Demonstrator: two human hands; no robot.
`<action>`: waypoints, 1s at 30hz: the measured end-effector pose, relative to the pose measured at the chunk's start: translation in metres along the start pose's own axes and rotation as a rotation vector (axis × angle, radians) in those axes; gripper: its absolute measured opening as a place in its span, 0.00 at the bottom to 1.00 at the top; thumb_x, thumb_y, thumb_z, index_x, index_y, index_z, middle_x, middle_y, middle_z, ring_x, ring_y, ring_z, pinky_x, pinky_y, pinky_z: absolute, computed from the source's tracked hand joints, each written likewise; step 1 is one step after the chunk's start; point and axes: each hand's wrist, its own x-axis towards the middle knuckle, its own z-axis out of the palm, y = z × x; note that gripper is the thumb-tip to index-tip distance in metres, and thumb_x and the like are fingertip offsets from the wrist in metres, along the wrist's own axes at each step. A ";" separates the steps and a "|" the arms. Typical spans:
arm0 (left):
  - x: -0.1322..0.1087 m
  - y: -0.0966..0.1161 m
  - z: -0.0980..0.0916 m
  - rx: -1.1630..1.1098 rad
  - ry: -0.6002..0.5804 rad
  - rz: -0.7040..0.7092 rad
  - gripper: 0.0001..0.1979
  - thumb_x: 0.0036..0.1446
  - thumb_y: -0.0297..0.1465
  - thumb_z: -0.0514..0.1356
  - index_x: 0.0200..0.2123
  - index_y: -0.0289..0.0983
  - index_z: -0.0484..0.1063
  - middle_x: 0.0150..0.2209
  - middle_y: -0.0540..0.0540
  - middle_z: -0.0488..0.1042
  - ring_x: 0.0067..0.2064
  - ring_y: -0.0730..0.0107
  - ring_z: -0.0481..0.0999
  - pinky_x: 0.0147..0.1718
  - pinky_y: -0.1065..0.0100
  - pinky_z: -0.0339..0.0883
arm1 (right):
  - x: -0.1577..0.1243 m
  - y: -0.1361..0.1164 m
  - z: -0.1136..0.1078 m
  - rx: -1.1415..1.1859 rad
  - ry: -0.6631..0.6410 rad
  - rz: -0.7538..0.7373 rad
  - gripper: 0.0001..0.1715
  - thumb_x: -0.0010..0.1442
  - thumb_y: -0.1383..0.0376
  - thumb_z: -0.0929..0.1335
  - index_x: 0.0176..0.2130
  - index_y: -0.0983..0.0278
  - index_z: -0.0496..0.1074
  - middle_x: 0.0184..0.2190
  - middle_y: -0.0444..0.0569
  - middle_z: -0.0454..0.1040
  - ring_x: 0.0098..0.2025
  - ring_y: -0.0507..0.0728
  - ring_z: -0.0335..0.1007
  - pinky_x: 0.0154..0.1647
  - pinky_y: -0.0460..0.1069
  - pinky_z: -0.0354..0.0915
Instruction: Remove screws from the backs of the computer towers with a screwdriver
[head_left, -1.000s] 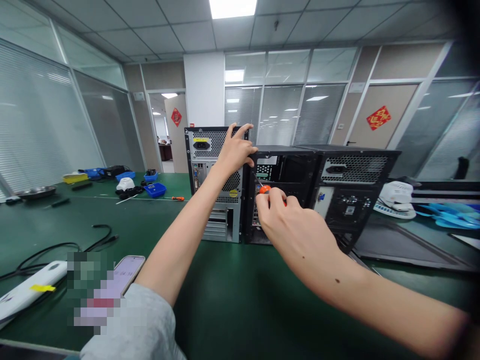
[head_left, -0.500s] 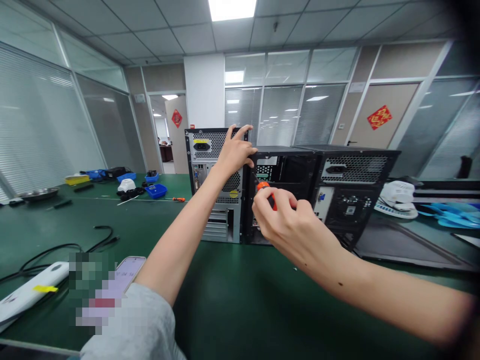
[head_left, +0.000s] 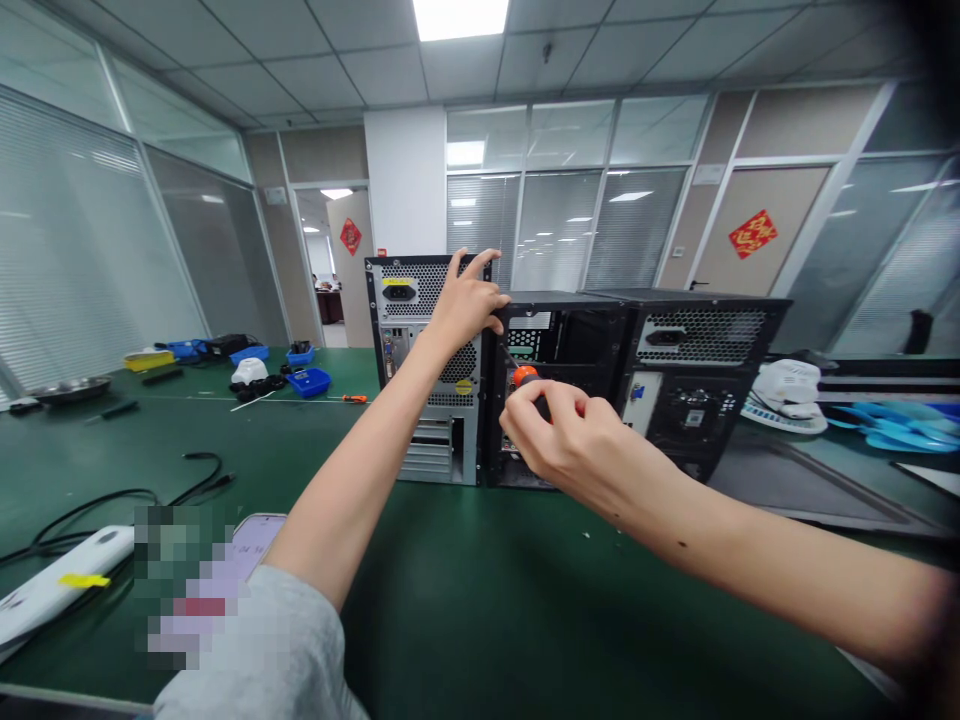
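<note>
Three computer cases stand side by side, backs toward me: a silver-backed one (head_left: 431, 430) at left, an open black one (head_left: 577, 300) in the middle and another black one (head_left: 739, 335) at right. My left hand (head_left: 466, 305) rests with spread fingers at the upper edges where the left and middle cases meet. My right hand (head_left: 559, 425) is closed round an orange and black screwdriver (head_left: 525, 375). The tool points at the left edge of the middle case's back; its tip is too small to make out.
On the green table (head_left: 247, 430) lie a phone (head_left: 255, 540), a white power strip (head_left: 67, 575) with black cables, blue trays (head_left: 309, 382) and another orange screwdriver (head_left: 354, 399). A black side panel (head_left: 810, 480) and white gear (head_left: 786, 390) are at right.
My right hand has turned slightly round the screwdriver, and more of its dark handle shows. My left hand keeps its place on the cases. The view has shifted slightly.
</note>
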 end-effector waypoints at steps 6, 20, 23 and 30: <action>0.002 0.001 -0.001 -0.009 -0.057 -0.028 0.11 0.52 0.30 0.54 0.38 0.40 0.74 0.41 0.44 0.74 0.62 0.53 0.44 0.59 0.45 0.31 | 0.004 0.006 -0.003 -0.007 0.011 -0.034 0.20 0.56 0.82 0.53 0.37 0.69 0.67 0.32 0.49 0.66 0.25 0.50 0.54 0.18 0.46 0.46; 0.002 0.001 -0.001 -0.013 -0.035 -0.006 0.11 0.53 0.31 0.53 0.38 0.40 0.72 0.41 0.44 0.74 0.62 0.55 0.45 0.59 0.47 0.33 | 0.003 0.008 -0.002 -0.096 0.034 -0.059 0.16 0.56 0.81 0.55 0.35 0.71 0.67 0.31 0.49 0.66 0.23 0.49 0.55 0.18 0.45 0.45; 0.002 0.002 -0.002 -0.008 -0.042 -0.012 0.11 0.53 0.31 0.54 0.38 0.40 0.73 0.40 0.44 0.74 0.62 0.55 0.46 0.59 0.47 0.32 | 0.003 0.007 -0.002 -0.052 0.028 -0.032 0.16 0.56 0.81 0.55 0.35 0.71 0.67 0.30 0.49 0.66 0.23 0.49 0.55 0.18 0.45 0.45; 0.002 0.003 -0.004 0.001 -0.034 -0.019 0.10 0.53 0.31 0.54 0.36 0.40 0.74 0.38 0.44 0.75 0.61 0.54 0.47 0.58 0.46 0.32 | 0.003 0.006 -0.002 -0.021 0.023 -0.010 0.16 0.55 0.81 0.55 0.35 0.72 0.67 0.29 0.49 0.65 0.22 0.48 0.54 0.17 0.44 0.44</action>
